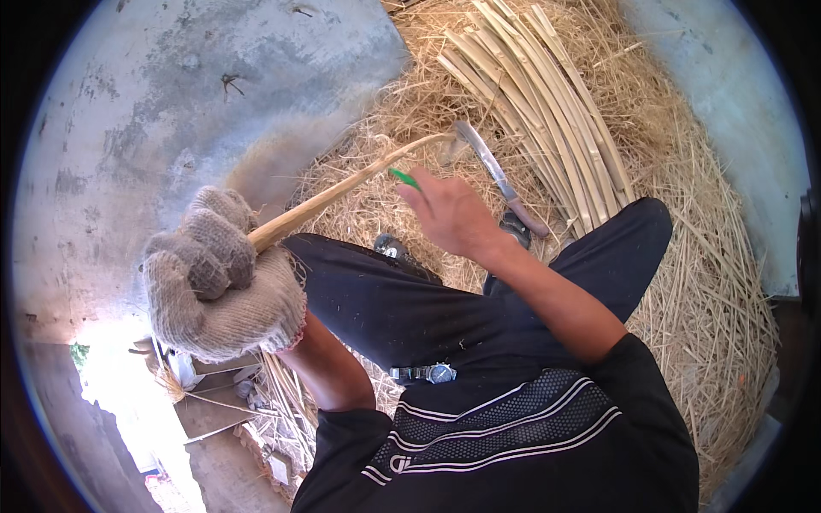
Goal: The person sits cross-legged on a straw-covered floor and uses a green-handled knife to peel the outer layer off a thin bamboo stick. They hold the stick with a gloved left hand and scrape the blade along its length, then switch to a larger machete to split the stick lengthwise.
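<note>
My left hand (224,278), in a thick grey knitted glove, is closed around the near end of a long pale wooden strip (329,197). The strip slants up and away to the right, thinning and curving at its far end. My bare right hand (453,214) is beside the strip's middle, fingers curled on a small bright green object (404,178). Only part of that object shows, so its kind is unclear. Beyond the right hand, a long-bladed knife (492,162) with a brown handle lies on the shavings, its blade tip by the strip's far end.
A bundle of long pale split strips (547,111) lies ahead on the right. Straw-like shavings (701,282) cover much of the floor around my legs (385,291). A wristwatch (423,374) is at my lap. A worn grey-blue surface (180,94) spans the left.
</note>
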Action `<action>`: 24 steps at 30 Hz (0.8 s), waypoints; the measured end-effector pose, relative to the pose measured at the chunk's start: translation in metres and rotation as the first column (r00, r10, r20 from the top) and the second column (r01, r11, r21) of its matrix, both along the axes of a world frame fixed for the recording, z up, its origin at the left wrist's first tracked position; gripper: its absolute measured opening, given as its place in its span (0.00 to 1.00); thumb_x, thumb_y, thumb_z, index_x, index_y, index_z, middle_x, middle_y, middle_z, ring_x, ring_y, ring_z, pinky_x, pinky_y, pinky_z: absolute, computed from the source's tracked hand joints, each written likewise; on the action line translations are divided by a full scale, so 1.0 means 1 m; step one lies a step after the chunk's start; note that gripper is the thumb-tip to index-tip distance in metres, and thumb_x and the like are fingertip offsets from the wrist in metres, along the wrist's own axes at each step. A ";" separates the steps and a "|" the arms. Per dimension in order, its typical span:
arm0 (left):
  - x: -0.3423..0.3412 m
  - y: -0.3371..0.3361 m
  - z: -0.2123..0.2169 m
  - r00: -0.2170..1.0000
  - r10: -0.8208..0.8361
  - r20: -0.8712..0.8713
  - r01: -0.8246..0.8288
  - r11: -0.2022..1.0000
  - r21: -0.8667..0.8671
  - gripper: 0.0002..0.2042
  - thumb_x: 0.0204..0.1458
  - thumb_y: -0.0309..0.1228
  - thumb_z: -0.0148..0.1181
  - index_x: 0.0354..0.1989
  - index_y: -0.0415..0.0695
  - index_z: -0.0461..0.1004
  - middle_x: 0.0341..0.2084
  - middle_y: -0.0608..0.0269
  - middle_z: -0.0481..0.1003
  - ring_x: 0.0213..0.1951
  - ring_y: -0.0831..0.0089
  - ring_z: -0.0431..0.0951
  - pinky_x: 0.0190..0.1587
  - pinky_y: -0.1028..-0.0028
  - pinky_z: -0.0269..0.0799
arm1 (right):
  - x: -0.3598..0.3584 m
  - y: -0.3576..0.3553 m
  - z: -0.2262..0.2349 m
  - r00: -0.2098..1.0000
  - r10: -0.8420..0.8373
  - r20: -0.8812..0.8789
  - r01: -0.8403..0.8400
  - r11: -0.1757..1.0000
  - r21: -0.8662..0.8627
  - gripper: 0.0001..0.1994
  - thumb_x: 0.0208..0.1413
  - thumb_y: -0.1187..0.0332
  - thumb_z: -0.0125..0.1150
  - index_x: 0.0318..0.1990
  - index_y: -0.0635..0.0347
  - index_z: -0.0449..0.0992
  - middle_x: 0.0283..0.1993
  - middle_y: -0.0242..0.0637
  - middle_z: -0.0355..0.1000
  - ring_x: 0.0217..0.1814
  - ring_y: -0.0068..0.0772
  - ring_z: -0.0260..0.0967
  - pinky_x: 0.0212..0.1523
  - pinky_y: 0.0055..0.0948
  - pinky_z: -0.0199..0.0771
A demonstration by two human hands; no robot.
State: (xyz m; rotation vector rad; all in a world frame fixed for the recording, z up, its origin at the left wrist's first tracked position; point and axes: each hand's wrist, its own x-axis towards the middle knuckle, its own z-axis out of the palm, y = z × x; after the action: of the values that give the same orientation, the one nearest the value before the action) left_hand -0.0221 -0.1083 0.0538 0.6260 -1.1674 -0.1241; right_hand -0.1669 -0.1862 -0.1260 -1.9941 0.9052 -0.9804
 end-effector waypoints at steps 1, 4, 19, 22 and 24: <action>-0.001 0.001 -0.001 1.000 -0.024 0.004 0.024 1.000 0.000 0.15 0.49 0.31 0.46 0.13 0.56 0.53 0.06 0.78 0.49 0.08 0.82 0.47 0.16 0.75 0.49 | 0.009 0.000 0.001 1.000 -0.018 -0.020 0.018 1.000 -0.017 0.13 0.68 0.61 0.50 0.44 0.63 0.70 0.16 0.49 0.67 0.17 0.50 0.68 0.22 0.47 0.67; -0.004 0.001 0.001 1.000 0.004 -0.025 -0.003 1.000 0.015 0.15 0.49 0.32 0.46 0.12 0.57 0.51 0.06 0.78 0.48 0.09 0.82 0.44 0.16 0.76 0.47 | 0.022 -0.008 -0.001 0.991 -0.073 -0.108 0.066 0.996 -0.063 0.12 0.68 0.61 0.50 0.44 0.63 0.70 0.17 0.49 0.68 0.18 0.52 0.70 0.23 0.46 0.70; -0.001 0.007 0.002 0.991 0.009 0.137 -0.035 0.980 0.195 0.16 0.48 0.36 0.44 0.11 0.60 0.50 0.04 0.78 0.47 0.12 0.81 0.41 0.18 0.77 0.42 | -0.027 -0.042 -0.029 0.995 -0.089 0.034 0.066 0.907 0.417 0.25 0.66 0.44 0.50 0.43 0.60 0.77 0.26 0.32 0.70 0.27 0.28 0.68 0.31 0.35 0.68; -0.006 0.008 0.003 0.989 0.002 0.148 -0.036 0.973 0.229 0.16 0.48 0.36 0.45 0.10 0.59 0.50 0.04 0.77 0.48 0.11 0.81 0.41 0.18 0.77 0.42 | 0.011 -0.038 -0.007 0.966 -0.104 0.238 -0.008 0.904 0.428 0.20 0.62 0.48 0.60 0.41 0.58 0.78 0.23 0.26 0.67 0.24 0.21 0.62 0.28 0.29 0.61; -0.009 0.007 0.005 0.991 -0.020 0.135 -0.011 0.975 0.222 0.16 0.48 0.36 0.46 0.10 0.59 0.51 0.04 0.77 0.48 0.11 0.81 0.41 0.18 0.77 0.43 | 0.025 -0.041 -0.009 0.930 -0.151 0.336 -0.013 0.899 0.438 0.17 0.60 0.51 0.64 0.39 0.57 0.78 0.22 0.25 0.66 0.24 0.20 0.62 0.27 0.28 0.60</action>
State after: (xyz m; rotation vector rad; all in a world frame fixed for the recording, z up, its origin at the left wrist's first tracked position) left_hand -0.0312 -0.1013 0.0588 0.8400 -1.2980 -0.2212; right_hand -0.1422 -0.2268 -0.1349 -1.3565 0.8969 -1.0373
